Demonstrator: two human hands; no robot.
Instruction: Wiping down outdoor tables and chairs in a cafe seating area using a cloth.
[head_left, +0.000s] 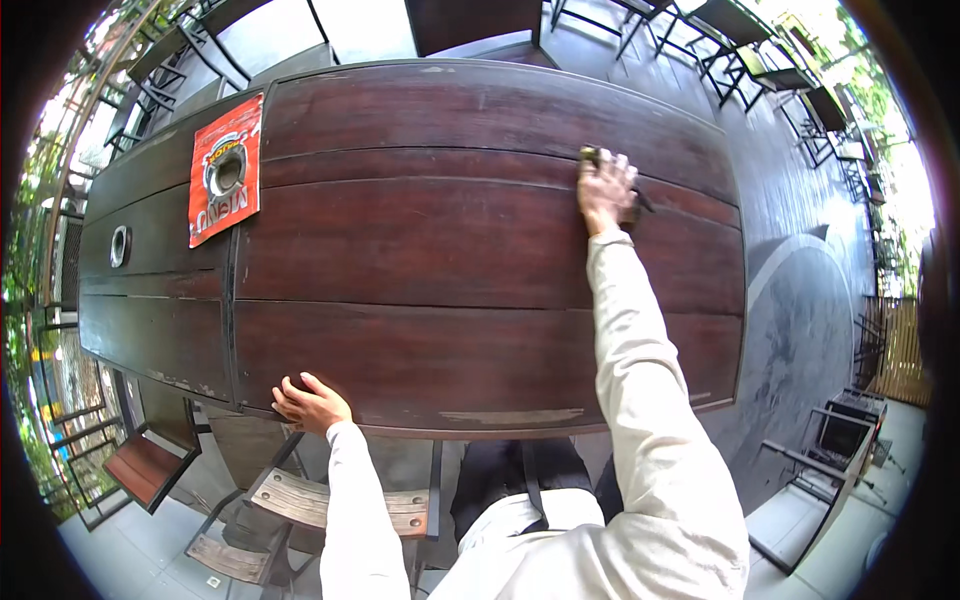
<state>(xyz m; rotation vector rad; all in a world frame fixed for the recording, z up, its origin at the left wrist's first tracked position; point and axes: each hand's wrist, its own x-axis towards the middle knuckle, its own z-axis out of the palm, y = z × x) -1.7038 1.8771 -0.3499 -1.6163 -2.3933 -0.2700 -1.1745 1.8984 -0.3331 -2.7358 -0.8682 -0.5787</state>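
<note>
A long dark wooden table of several planks spans the view. My right hand reaches far over its right part, pressed on a small dark cloth that shows past the fingers and palm; a yellowish bit shows at the fingertips. What exactly the cloth-like thing is, I cannot tell fully. My left hand rests on the near edge at the left, fingers spread, holding nothing. A red printed menu lies at the left of the table, with a small whitish oval thing, likely an ashtray, farther left.
A chair with wooden slats stands below the near edge, beside my left arm. Another chair with a reddish seat is at the lower left. Chairs and tables line the upper right. A metal-framed rack stands at the lower right.
</note>
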